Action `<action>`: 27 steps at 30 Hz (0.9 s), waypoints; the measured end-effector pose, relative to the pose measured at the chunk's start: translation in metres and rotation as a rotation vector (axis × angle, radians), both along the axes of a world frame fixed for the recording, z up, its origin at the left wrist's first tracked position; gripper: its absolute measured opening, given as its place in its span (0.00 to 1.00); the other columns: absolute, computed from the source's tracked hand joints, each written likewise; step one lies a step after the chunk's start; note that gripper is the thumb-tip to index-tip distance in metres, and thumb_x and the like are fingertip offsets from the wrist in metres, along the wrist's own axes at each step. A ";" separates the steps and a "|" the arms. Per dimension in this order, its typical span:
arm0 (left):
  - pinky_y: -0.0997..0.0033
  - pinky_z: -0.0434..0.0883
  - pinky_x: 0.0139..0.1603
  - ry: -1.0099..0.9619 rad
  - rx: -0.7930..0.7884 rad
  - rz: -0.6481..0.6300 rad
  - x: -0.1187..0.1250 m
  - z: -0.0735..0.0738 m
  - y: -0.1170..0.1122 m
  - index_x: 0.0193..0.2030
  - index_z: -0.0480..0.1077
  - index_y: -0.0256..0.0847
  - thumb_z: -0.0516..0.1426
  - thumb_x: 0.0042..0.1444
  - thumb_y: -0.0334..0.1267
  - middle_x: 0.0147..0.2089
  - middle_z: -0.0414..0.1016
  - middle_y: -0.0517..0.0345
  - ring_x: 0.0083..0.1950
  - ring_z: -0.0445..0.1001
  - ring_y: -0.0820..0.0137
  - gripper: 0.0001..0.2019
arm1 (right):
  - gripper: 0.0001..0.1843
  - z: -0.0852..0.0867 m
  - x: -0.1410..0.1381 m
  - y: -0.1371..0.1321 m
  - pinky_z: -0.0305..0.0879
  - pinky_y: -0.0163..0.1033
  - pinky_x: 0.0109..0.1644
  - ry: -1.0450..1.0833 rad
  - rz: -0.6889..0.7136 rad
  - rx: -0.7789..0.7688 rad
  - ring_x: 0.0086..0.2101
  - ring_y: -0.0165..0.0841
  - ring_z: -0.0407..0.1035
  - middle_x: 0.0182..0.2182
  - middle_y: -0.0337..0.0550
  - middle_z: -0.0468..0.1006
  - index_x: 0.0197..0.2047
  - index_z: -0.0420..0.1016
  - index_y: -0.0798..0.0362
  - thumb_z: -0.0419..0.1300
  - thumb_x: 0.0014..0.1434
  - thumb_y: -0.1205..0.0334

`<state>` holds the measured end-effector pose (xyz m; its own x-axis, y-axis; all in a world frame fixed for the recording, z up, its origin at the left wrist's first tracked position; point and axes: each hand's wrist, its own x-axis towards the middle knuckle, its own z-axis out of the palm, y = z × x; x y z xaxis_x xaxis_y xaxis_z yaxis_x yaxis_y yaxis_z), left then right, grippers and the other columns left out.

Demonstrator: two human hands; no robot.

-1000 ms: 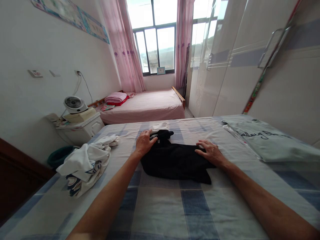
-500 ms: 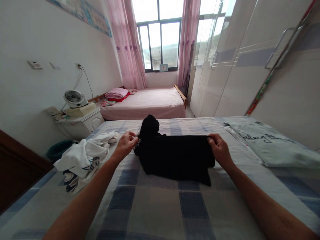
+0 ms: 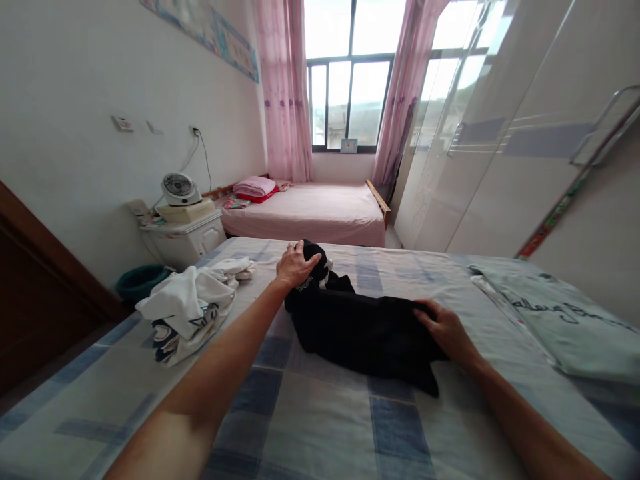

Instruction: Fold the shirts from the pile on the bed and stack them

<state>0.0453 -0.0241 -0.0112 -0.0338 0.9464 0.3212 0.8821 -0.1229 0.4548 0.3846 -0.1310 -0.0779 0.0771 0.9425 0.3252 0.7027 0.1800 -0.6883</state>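
A black garment (image 3: 367, 327) with small white lettering lies folded over lengthwise on the checked bed sheet. Its far left end is bunched up, with a bit of white showing there. My left hand (image 3: 295, 265) rests on that bunch, thumb and fingers apart. At the garment's right end, the fingers of my right hand (image 3: 443, 330) are closed on the upper edge; their tips are partly hidden by the cloth. The cloth between my hands sags in soft creases.
White clothing with dark print (image 3: 193, 303) lies crumpled on the left of the bed (image 3: 345, 433). A pale green garment with black script (image 3: 565, 313) lies flat at the right. Beyond are a pink bed (image 3: 320, 213), a nightstand (image 3: 193, 233) with a fan (image 3: 180, 189), and a green bin (image 3: 143, 281).
My left hand has let go of the garment's upper left edge and moved up onto the bunched part. The stretched edge has slackened and sunk. The view has turned left.
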 end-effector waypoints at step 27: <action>0.83 0.70 0.22 -1.322 0.639 -0.230 -0.051 0.126 -0.089 0.34 0.67 0.40 0.59 0.50 0.37 0.28 0.71 0.65 0.23 0.69 0.80 0.07 | 0.18 0.150 0.020 -0.040 0.61 0.56 0.51 0.171 -0.527 0.574 0.47 0.51 0.67 0.43 0.43 0.75 0.49 0.72 0.38 0.50 0.59 0.45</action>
<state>-0.0059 -0.1133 0.1151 -0.4988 0.6850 0.5310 -0.1827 -0.6820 0.7082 0.4043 -0.1710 0.0724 0.5587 0.4567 0.6923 0.6872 0.2124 -0.6947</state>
